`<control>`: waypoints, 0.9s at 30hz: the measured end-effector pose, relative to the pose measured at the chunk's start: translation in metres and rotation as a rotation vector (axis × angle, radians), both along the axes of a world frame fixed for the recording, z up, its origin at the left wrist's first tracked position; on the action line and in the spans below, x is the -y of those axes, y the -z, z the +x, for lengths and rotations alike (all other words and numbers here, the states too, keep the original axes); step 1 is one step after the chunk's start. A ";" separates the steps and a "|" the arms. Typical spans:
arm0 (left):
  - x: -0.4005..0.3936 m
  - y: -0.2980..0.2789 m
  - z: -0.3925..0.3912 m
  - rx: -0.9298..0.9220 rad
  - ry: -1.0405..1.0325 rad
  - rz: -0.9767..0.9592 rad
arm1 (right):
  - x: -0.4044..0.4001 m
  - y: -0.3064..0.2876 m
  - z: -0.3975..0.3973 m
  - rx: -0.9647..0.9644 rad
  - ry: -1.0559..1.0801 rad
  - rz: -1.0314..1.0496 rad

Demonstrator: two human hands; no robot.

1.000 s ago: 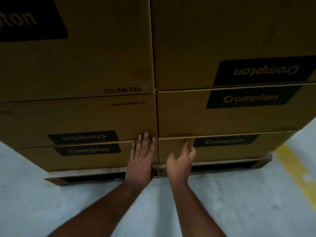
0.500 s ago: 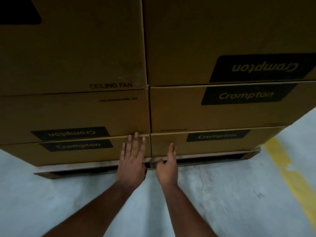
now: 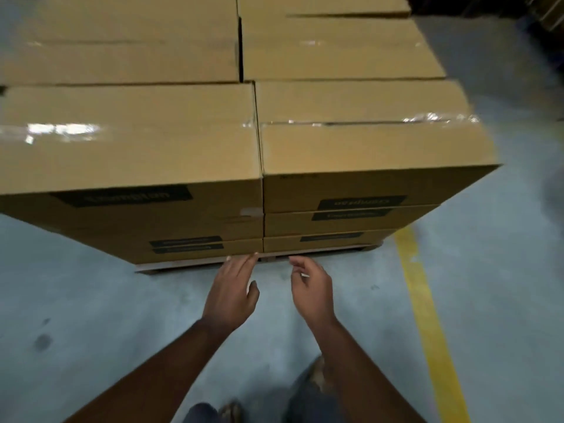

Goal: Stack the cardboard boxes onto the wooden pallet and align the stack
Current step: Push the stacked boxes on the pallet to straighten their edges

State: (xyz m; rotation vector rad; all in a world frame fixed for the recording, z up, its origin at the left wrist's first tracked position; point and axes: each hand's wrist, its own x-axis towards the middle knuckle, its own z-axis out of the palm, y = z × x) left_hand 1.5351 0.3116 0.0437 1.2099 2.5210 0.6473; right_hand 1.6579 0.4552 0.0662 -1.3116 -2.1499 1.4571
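Brown cardboard boxes with black labels stand several layers high on a low wooden pallet (image 3: 189,265). The near top left box (image 3: 128,138) and near top right box (image 3: 372,141) sit side by side, tape shining on their lids. My left hand (image 3: 232,291) hangs in front of the pallet's edge, fingers straight, tips close to the bottom left box (image 3: 189,248); whether they touch it is unclear. My right hand (image 3: 311,288) hovers beside it with loosely curled fingers and holds nothing.
A grey concrete floor (image 3: 91,315) surrounds the pallet. A yellow painted line (image 3: 424,300) runs along the floor on the right. My legs and shoes (image 3: 314,374) show at the bottom. Dark clutter sits at the far right back.
Both hands have come off the bottom boxes and drawn back toward me. The view has risen, so the tops of the stack now show.
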 end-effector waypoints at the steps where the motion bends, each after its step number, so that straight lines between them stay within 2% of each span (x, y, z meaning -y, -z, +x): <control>1: 0.005 -0.034 0.002 0.038 -0.016 0.033 | 0.005 -0.035 0.006 0.004 0.005 -0.007; 5: 0.019 -0.140 0.010 0.091 0.003 0.093 | 0.019 -0.145 0.030 -0.003 0.044 -0.037; 9: 0.024 -0.190 0.032 0.145 0.010 0.142 | 0.018 -0.198 0.057 -0.008 0.110 -0.068; 13: -0.002 -0.210 0.050 0.205 0.028 0.198 | -0.009 -0.216 0.085 -0.014 0.209 -0.137; 18: -0.075 -0.223 0.082 0.191 0.044 0.225 | -0.078 -0.221 0.121 -0.069 0.264 -0.178; 27: -0.296 -0.213 0.195 0.183 0.008 0.243 | -0.306 -0.214 0.215 -0.121 0.196 -0.165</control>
